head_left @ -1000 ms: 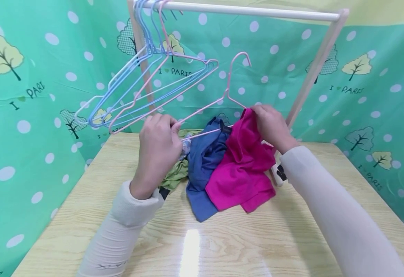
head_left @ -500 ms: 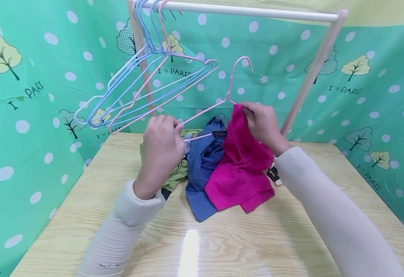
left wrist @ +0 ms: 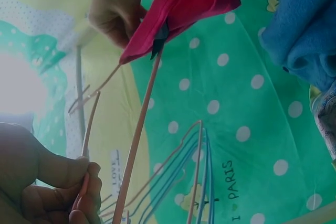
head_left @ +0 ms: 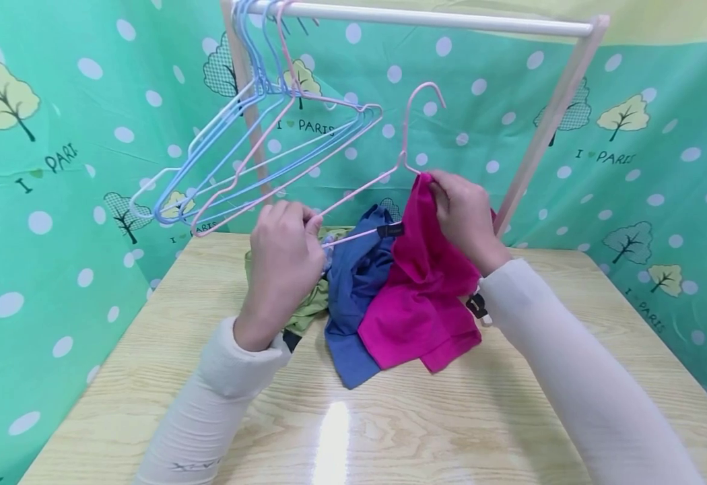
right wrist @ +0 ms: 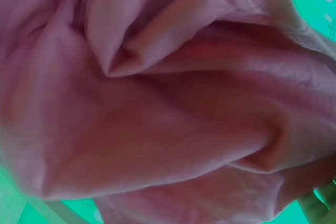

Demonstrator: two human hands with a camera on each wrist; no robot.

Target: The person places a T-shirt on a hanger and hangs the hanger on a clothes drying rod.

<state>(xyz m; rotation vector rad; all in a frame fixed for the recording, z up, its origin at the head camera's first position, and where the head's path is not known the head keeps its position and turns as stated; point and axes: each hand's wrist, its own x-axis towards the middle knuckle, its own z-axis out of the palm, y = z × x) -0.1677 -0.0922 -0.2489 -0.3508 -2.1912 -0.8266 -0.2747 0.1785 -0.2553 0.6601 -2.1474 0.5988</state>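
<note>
My left hand (head_left: 283, 259) grips the left end of a pink wire clothes hanger (head_left: 359, 190), whose hook points up. A magenta garment (head_left: 417, 306) covers the hanger's right arm. My right hand (head_left: 465, 210) pinches the garment's top edge just below the hook. A black label (head_left: 391, 230) shows at its opening, by the lower bar. The left wrist view has the thumb and fingers of my left hand (left wrist: 50, 177) around the wire, with the cloth (left wrist: 197, 3) farther up. Folds of the garment (right wrist: 157, 124) fill most of the right wrist view. The hanger's right end is hidden.
Behind the magenta garment's left side lies a crumpled blue garment (head_left: 353, 310), with a green one (head_left: 310, 306) beside it on the wooden table (head_left: 238, 417). Several blue, white and pink hangers (head_left: 250, 162) hang at the left of a rack rail (head_left: 438, 19).
The right hand has shifted left with the garment's edge along the hanger toward the hook, then risen slightly with hanger and cloth. The left hand has stayed nearly still.
</note>
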